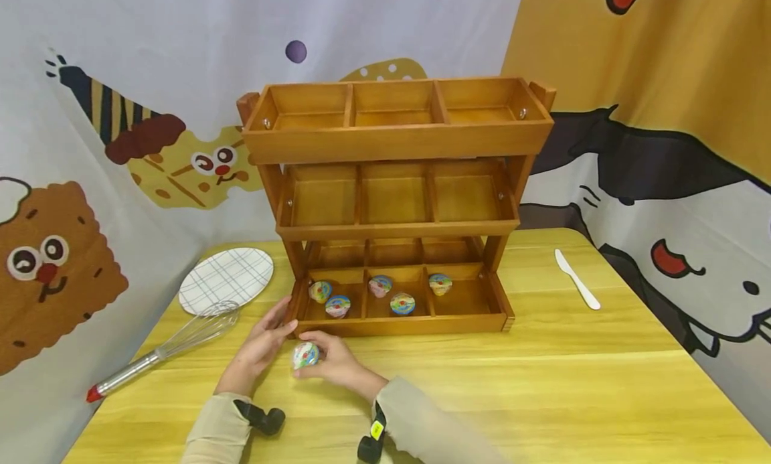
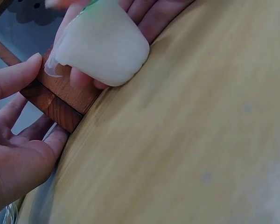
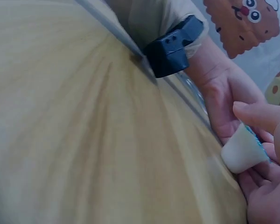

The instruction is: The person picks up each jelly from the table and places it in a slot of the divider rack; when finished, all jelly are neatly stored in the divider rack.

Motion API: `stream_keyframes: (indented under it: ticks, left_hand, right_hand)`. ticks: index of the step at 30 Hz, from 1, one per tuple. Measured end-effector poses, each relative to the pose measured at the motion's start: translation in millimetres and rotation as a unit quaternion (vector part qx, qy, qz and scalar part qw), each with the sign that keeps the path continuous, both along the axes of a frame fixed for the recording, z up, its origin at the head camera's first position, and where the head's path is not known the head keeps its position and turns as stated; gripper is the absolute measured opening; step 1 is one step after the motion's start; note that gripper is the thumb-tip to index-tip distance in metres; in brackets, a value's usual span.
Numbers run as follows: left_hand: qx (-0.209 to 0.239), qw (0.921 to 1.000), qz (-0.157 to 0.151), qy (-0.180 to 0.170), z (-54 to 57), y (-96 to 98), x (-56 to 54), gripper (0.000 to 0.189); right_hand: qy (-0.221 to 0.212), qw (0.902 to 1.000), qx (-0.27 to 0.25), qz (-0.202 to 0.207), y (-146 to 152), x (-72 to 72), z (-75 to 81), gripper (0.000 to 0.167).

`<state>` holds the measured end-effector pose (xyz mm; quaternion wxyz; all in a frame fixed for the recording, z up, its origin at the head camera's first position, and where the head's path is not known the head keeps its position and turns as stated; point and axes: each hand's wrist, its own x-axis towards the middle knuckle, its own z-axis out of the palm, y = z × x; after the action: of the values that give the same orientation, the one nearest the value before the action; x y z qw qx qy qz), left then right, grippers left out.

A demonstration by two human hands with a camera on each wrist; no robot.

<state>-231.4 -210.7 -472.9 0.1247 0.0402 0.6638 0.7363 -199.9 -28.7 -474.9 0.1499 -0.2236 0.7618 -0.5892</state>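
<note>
My right hand (image 1: 338, 363) pinches a small jelly cup (image 1: 305, 355) with a printed lid, just in front of the rack's bottom left corner. In the left wrist view the jelly cup (image 2: 102, 44) shows its pale, cloudy body. My left hand (image 1: 260, 347) holds that corner of the wooden rack (image 1: 403, 325), thumb at the front and fingers along the side. Several more jelly cups lie in the bottom tray: two in the left compartment, two in the middle, and one jelly cup (image 1: 440, 284) in the right.
The rack's upper tier (image 1: 397, 142) and middle tier (image 1: 397, 231) have three compartments each. A whisk (image 1: 175, 347) and a checked oval plate (image 1: 229, 276) lie to the left on the wooden table (image 1: 572, 397). At the right lies a white knife (image 1: 576, 278). Printed cloth hangs behind.
</note>
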Motion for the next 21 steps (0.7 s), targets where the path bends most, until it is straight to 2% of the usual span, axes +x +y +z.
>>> stream_keyframes:
  ticks: [4, 15, 21]
  left_hand:
    - [0.003, 1.0000, -0.007, -0.001, 3.3, 0.0, 1.8, 0.065]
    - [0.010, 0.9999, -0.008, 0.001, 4.5, 2.5, 0.5, 0.067]
    - [0.008, 0.9999, -0.010, 0.003, 5.8, 1.1, 3.3, 0.067]
  right_hand:
    - [0.023, 0.9991, 0.025, -0.025, -3.9, 0.9, -1.1, 0.056]
    - [0.009, 0.9995, 0.013, -0.028, -0.6, 1.4, -1.7, 0.055]
    - [0.004, 0.9994, 0.013, -0.031, 1.5, 2.4, -2.1, 0.054]
